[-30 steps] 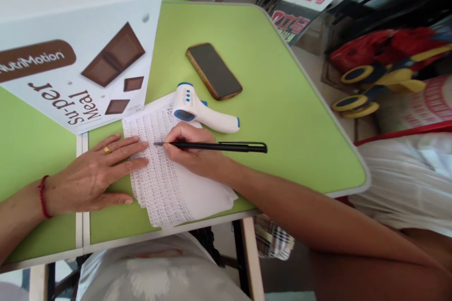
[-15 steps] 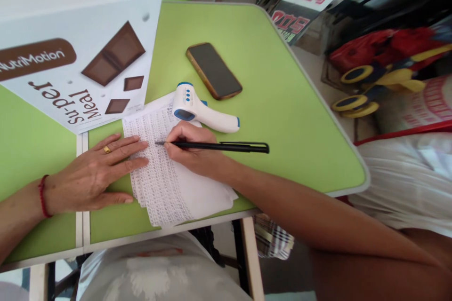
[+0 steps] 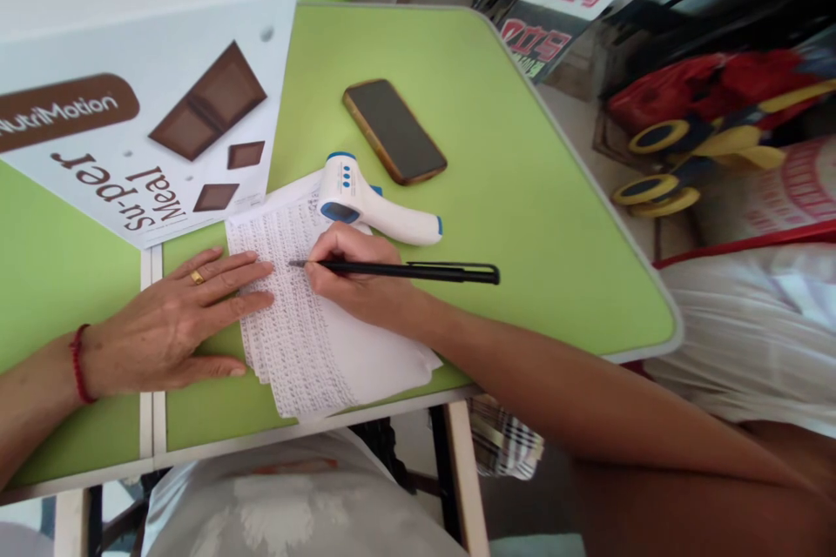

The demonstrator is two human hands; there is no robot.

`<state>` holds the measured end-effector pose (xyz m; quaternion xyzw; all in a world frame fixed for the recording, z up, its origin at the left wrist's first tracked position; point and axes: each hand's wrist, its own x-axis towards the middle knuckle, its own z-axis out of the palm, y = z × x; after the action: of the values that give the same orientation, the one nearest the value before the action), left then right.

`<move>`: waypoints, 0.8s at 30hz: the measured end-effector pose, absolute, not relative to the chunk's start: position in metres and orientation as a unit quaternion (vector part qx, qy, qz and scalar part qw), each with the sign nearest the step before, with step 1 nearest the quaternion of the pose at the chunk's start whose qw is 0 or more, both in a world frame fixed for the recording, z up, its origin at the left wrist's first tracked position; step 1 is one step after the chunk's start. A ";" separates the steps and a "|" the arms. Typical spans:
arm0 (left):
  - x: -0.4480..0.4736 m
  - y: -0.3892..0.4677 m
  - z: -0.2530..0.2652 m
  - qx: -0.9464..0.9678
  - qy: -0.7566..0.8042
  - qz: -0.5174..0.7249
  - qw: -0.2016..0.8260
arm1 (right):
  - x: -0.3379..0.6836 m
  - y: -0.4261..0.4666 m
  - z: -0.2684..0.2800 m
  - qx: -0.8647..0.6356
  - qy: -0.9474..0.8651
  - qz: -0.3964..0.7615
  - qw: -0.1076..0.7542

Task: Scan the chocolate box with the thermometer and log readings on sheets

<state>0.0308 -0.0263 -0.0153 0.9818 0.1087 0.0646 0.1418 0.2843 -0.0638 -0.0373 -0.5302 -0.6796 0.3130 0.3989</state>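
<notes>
My right hand [image 3: 353,274] grips a black pen [image 3: 418,270] with its tip on a handwritten sheet of paper [image 3: 293,348]. Rows of small writing cover the sheet's left side, while its lower right part is blank. More sheets lie beneath it. My left hand [image 3: 183,318] rests flat with fingers spread, fingertips on the paper's left edge and the palm over the table. A white and blue infrared thermometer [image 3: 382,209] lies on the paper's top edge, just above my right hand. Beyond it is a smartphone [image 3: 395,130] in a brown-edged case, its screen dark.
A white NutriMotion box [image 3: 215,43] stands at the table's far left. The green folding table [image 3: 542,226] has a pale rim and a seam near my left hand. Right of the table are yellow-handled scissors-like items [image 3: 659,161], a red bag [image 3: 711,87] and white cloth [image 3: 738,322].
The pen tip has shifted very slightly to the right along the paper. My left hand, the thermometer and the smartphone stay in place.
</notes>
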 end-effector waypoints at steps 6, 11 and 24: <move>0.031 -0.026 -0.016 0.983 0.104 0.066 0.137 | 0.284 -0.064 -0.038 -0.527 -0.683 0.305 0.404; 0.032 -0.026 -0.015 0.982 0.104 0.064 0.141 | 0.284 -0.064 -0.036 -0.524 -0.671 0.309 0.425; 0.032 -0.026 -0.016 0.984 0.104 0.062 0.130 | 0.284 -0.063 -0.038 -0.529 -0.673 0.291 0.427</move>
<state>0.0320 -0.0263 -0.0160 0.9840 0.1043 0.0621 0.1300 0.2840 -0.0635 -0.0379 -0.5289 -0.6728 0.2915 0.4275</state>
